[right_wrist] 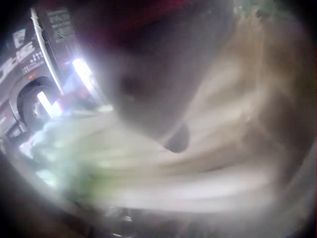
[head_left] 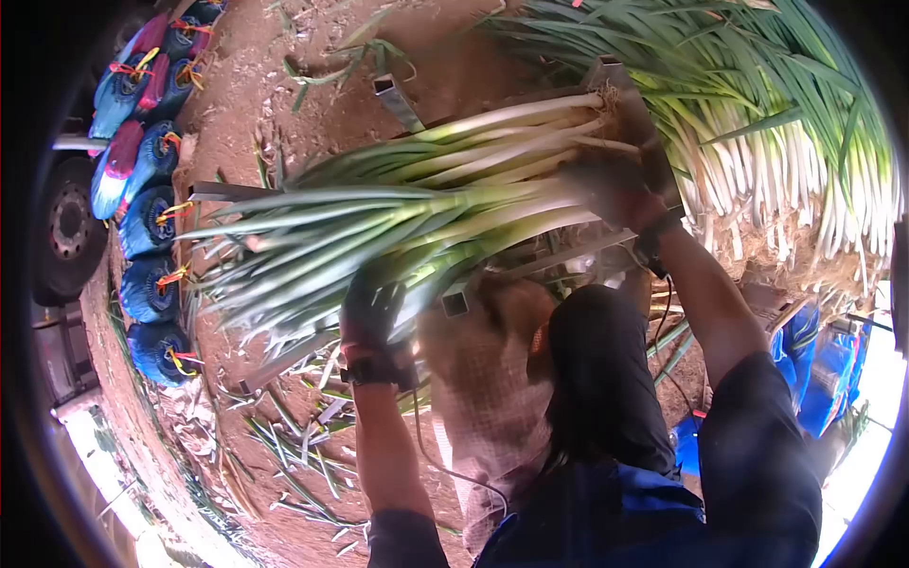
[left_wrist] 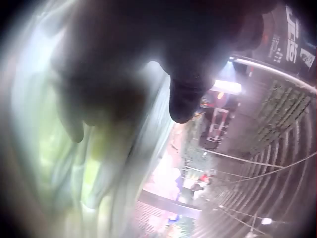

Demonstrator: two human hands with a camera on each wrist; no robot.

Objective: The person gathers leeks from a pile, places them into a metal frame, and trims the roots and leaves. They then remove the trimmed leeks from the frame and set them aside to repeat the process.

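Observation:
A bundle of long green onions [head_left: 464, 194] lies across a metal frame [head_left: 568, 254] in the head view, leaves to the left and roots against an upright plate [head_left: 653, 142] at the right. My gloved left hand [head_left: 372, 305] lies against the near side of the green leaves. In the left wrist view its fingers [left_wrist: 74, 116] reach along the leaves, with the thumb apart. My gloved right hand [head_left: 615, 189] rests over the white stalks near the root end, blurred. The right wrist view shows its fingers [right_wrist: 158, 114] extended over those stalks.
A large heap of green onions [head_left: 757, 142] lies at the right. Blue tied bundles [head_left: 149, 289] line the left, beside a vehicle's wheel [head_left: 71, 218]. Cut leaves [head_left: 294, 445] litter the dirt ground. A mesh sack [head_left: 488, 379] stands in front of my legs.

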